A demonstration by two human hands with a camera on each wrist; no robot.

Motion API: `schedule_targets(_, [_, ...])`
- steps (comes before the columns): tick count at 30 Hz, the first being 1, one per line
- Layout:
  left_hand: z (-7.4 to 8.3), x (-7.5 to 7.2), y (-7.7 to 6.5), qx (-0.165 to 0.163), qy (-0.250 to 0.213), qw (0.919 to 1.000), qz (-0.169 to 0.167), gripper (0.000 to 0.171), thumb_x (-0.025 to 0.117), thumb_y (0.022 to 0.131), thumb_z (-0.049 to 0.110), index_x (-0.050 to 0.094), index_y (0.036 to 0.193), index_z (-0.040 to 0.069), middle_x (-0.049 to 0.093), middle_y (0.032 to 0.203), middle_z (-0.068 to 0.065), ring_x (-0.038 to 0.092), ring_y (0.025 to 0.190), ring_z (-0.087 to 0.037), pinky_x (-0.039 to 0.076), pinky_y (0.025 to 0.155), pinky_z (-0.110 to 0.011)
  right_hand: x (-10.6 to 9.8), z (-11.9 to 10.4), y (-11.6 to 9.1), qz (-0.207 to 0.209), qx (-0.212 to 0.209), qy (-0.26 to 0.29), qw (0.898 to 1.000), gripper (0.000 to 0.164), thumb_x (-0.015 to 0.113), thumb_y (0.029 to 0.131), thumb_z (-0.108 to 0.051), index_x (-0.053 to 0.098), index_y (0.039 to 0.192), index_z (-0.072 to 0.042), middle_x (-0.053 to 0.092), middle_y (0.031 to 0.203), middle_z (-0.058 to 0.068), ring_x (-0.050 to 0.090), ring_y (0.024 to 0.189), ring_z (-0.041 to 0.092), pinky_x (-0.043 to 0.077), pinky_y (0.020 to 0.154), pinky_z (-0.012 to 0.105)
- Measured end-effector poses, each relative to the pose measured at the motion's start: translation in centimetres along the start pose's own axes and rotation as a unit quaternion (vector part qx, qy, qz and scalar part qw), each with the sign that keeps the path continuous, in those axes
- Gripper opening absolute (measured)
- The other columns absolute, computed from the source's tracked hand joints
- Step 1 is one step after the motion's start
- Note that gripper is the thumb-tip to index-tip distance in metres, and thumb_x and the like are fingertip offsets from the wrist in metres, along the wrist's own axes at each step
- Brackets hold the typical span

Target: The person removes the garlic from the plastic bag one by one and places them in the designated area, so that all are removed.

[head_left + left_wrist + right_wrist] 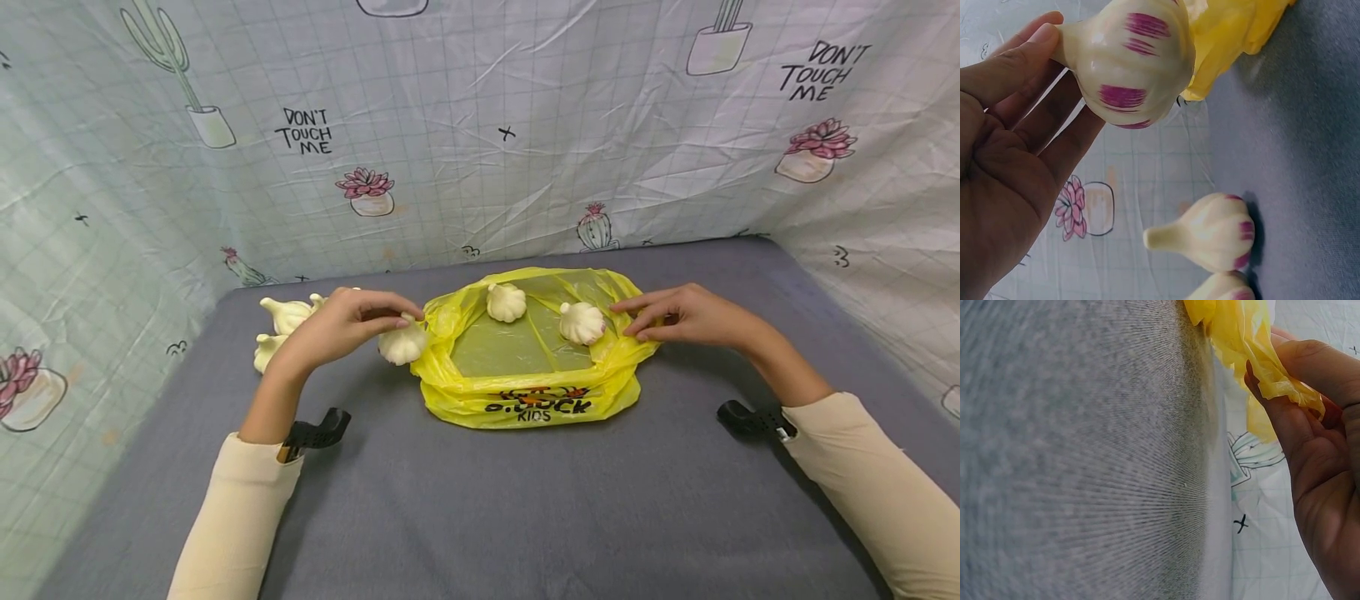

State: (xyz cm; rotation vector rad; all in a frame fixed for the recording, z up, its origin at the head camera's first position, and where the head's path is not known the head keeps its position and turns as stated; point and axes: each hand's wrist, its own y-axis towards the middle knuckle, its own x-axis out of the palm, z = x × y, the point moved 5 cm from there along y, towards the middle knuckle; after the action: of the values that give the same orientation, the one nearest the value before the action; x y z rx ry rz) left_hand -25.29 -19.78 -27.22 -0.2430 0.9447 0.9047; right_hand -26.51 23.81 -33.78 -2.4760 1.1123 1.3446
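Note:
My left hand pinches a garlic bulb by its stem, just off the left side of a yellow plastic bag. Purple streaks mark this bulb in the left wrist view. The bag lies with its mouth spread wide, and two more bulbs rest inside: one garlic bulb towards the back, another garlic bulb at the right. At the bag's right rim, my right hand holds the crinkled yellow plastic between thumb and fingers.
Several garlic bulbs are grouped at the table's back left, partly hidden behind my left hand. A grey cloth covers the table. Behind and beside it hangs a white printed sheet.

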Motion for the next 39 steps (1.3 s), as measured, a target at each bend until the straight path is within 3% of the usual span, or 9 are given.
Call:
schedule_targets(6, [-0.4,-0.2,-0.4,-0.001,0.009,0.9999,0.004,0.019,0.067,0.099,0.014,0.078,0.114,0.016,0.076,0.106,0.005,0.056,0.073,-0.015,0.043,0.062,-0.025,0.0,0.1,0.0,-0.004,0.004,-0.002,1.0,0.025,0.074,0.092,-0.005,0.08,0.11,-0.022,0.065,0.136,0.013,0.062,0.114,0.008,0.05,0.063,0.023])
schedule_targets(13, [-0.5,-0.7,-0.6,-0.001,0.008,1.0,0.006,0.019,0.068,0.099,0.015,0.078,0.115,0.019,0.075,0.109,0.007,0.064,0.089,-0.01,0.048,0.071,-0.023,0.2,0.3,-0.1,-0.029,0.01,-0.025,0.999,0.022,0.073,0.094,-0.007,0.08,0.111,-0.019,0.065,0.135,0.016,0.062,0.095,0.004,0.052,0.064,0.023])
schedule_targets(19, [-1.0,-1.3,-1.4,-0.005,0.012,0.9997,0.021,0.021,0.069,0.098,0.014,0.077,0.112,0.028,0.075,0.108,0.009,0.066,0.093,-0.009,0.05,0.074,-0.021,0.3,0.6,0.0,-0.036,-0.004,-0.051,0.998,0.022,0.074,0.093,-0.006,0.08,0.11,-0.02,0.066,0.134,0.016,0.062,0.095,0.003,0.052,0.065,0.023])
schedule_targets(27, [-2.0,-1.7,-2.6,0.0,-0.016,0.9987,0.049,0.025,0.068,0.097,0.008,0.077,0.114,0.023,0.075,0.114,0.002,0.069,0.105,-0.01,0.054,0.086,-0.018,0.6,0.9,0.0,-0.036,-0.023,-0.07,0.997,0.023,0.074,0.092,-0.005,0.079,0.11,-0.019,0.066,0.133,0.018,0.062,0.091,0.003,0.052,0.064,0.022])
schedule_targets(36, [-2.6,-2.1,-3.3,-0.005,0.0,0.9978,0.065,0.026,0.07,0.097,0.009,0.077,0.115,0.026,0.075,0.113,0.006,0.068,0.107,-0.006,0.052,0.087,-0.015,0.3,0.3,0.0,-0.016,-0.014,-0.051,0.998,0.026,0.074,0.093,-0.006,0.078,0.113,-0.022,0.066,0.135,0.014,0.064,0.097,0.005,0.052,0.063,0.022])
schedule_targets(39, [-2.8,-2.3,-3.6,-0.009,0.003,0.9975,0.069,0.024,0.069,0.097,0.008,0.077,0.116,0.021,0.075,0.113,0.004,0.067,0.107,-0.005,0.052,0.087,-0.014,0.2,0.1,0.1,-0.012,-0.01,-0.047,0.999,0.026,0.074,0.093,-0.007,0.078,0.114,-0.023,0.066,0.135,0.013,0.064,0.103,0.005,0.052,0.063,0.023])
